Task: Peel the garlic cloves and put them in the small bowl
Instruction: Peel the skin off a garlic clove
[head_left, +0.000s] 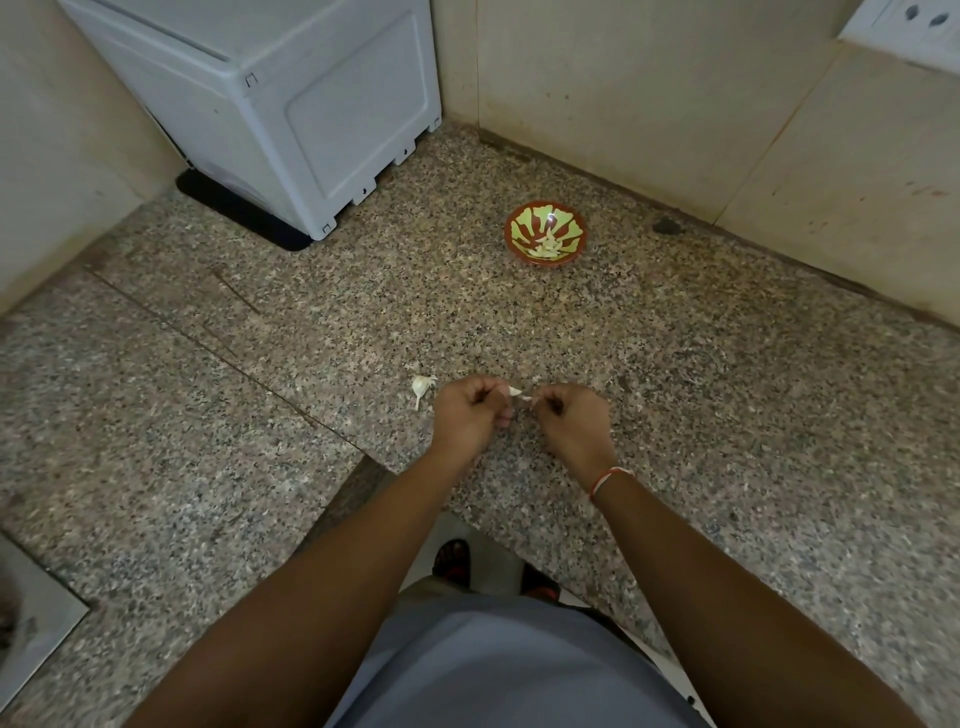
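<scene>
My left hand (470, 413) and my right hand (569, 421) are held close together above the granite counter (701, 415), both pinching one small white garlic clove (517, 392) between their fingertips. A strip of its skin sticks out toward the right hand. Left of the hands, a garlic piece with a stalk (422, 388) lies on the counter. Farther back stands the small red bowl with a green pattern (545, 232), holding several peeled cloves.
A white plastic appliance (291, 104) on a black mat fills the back left corner. Tiled walls close the back and right, with a socket plate (914, 26) at the top right. A steel sink edge (31, 618) shows at the lower left.
</scene>
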